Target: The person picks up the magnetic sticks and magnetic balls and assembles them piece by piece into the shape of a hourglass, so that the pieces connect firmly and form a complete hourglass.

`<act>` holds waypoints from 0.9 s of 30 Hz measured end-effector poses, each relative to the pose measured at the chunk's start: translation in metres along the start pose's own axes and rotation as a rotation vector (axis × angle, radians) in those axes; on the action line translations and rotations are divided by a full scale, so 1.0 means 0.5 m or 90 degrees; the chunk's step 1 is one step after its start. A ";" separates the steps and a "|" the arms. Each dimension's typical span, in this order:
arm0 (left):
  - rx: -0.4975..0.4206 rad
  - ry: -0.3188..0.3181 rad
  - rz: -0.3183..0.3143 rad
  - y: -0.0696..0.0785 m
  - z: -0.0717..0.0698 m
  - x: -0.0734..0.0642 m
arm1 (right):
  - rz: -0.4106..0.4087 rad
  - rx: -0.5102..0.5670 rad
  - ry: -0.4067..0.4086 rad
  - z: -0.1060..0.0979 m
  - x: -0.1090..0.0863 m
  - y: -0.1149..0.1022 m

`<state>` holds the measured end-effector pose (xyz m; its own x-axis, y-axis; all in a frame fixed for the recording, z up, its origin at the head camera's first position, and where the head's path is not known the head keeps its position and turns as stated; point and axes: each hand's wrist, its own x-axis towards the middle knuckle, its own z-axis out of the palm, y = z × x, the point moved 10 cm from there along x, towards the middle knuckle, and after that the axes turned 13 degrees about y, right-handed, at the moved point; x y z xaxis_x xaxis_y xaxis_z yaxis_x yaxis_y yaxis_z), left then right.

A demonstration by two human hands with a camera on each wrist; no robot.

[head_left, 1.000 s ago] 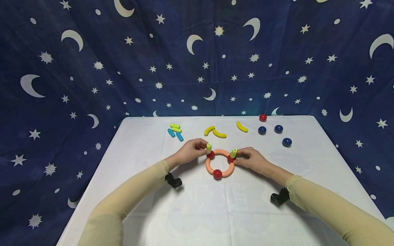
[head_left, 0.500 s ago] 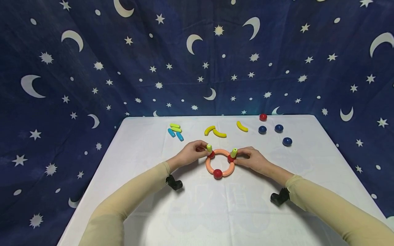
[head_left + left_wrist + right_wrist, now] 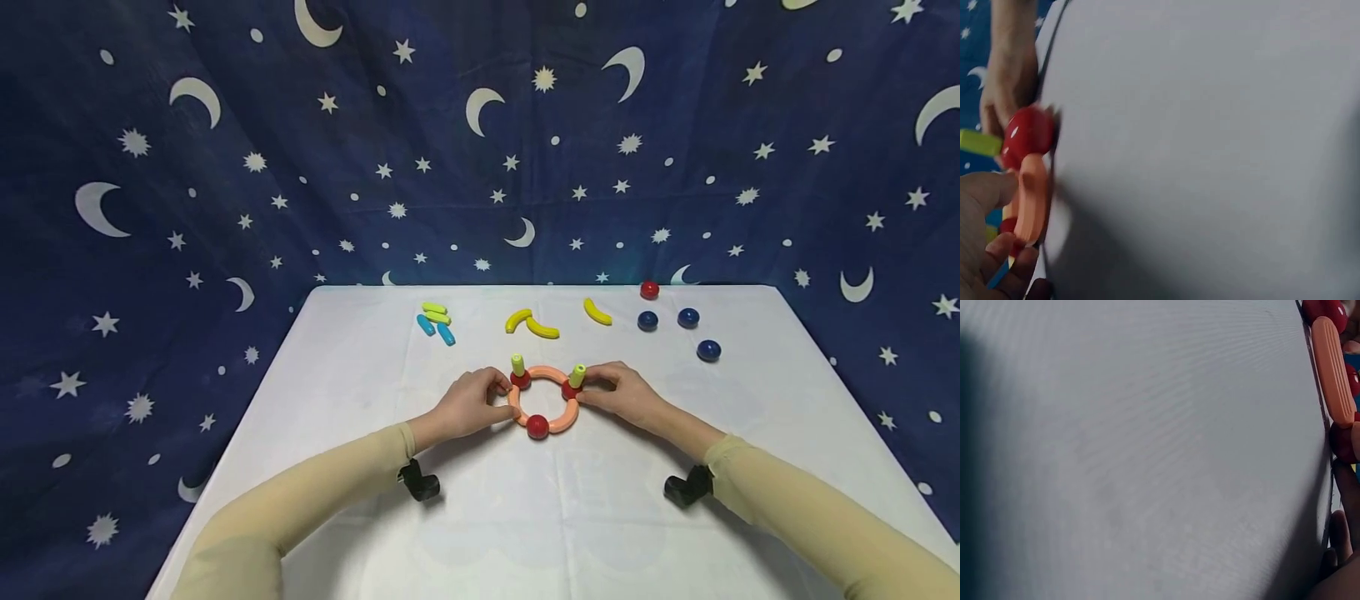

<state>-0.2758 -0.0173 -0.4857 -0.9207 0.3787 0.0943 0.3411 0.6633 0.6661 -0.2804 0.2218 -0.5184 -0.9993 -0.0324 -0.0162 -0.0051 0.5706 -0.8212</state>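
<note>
A ring of orange curved rods and three red balls lies on the table in the head view. Two light green short rods stand up from it: the left green rod [image 3: 517,365] on the left red ball [image 3: 520,381], the right green rod [image 3: 577,377] on the right red ball [image 3: 568,391]. My left hand [image 3: 467,407] pinches the left curved rod [image 3: 1032,200] between thumb and fingers. At the other side, my right hand [image 3: 628,400] grips the right red ball, its fingertips partly hidden. The front red ball [image 3: 537,427] is untouched.
Behind the ring lie blue rods [image 3: 446,334], green rods [image 3: 437,317] and yellow curved rods [image 3: 542,328]. Dark blue balls [image 3: 708,350] and a red ball [image 3: 649,290] sit at the back right. A starry cloth hangs beyond the white table [image 3: 360,375].
My left hand has left the left red ball and green rod and come nearer, onto the left curved rod. The right hand stays at its ball. The head view has shifted slightly.
</note>
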 end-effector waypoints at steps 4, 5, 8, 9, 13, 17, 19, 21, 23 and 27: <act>0.061 0.013 0.032 0.017 0.009 -0.023 | 0.001 -0.006 0.004 -0.001 -0.005 0.003; 0.068 0.019 0.037 0.020 0.011 -0.028 | 0.000 -0.006 0.005 -0.001 -0.006 0.003; 0.082 0.030 0.060 0.035 0.018 -0.042 | -0.011 -0.010 0.013 -0.002 -0.007 0.001; 0.083 0.031 0.070 0.040 0.021 -0.046 | -0.017 -0.011 0.017 -0.003 -0.007 -0.002; 0.095 0.037 0.120 0.062 0.034 -0.055 | -0.040 -0.017 0.032 -0.002 -0.006 -0.012; 0.099 0.057 0.147 0.071 0.034 -0.051 | -0.053 -0.031 0.041 0.000 -0.006 -0.023; 0.102 0.062 0.146 0.068 0.032 -0.048 | -0.053 -0.042 0.044 0.000 -0.009 -0.028; 0.106 0.062 0.140 0.063 0.028 -0.045 | -0.053 -0.054 0.050 -0.001 -0.012 -0.032; 0.107 0.062 0.133 0.057 0.023 -0.042 | -0.052 -0.069 0.056 -0.003 -0.017 -0.034; 0.112 0.059 0.110 0.041 0.011 -0.036 | -0.073 -0.109 0.075 -0.004 -0.026 -0.038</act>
<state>-0.2513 -0.0071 -0.4780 -0.8567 0.4405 0.2684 0.5149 0.6991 0.4962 -0.2676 0.2127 -0.5014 -0.9892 -0.0142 0.1461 -0.1142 0.6996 -0.7053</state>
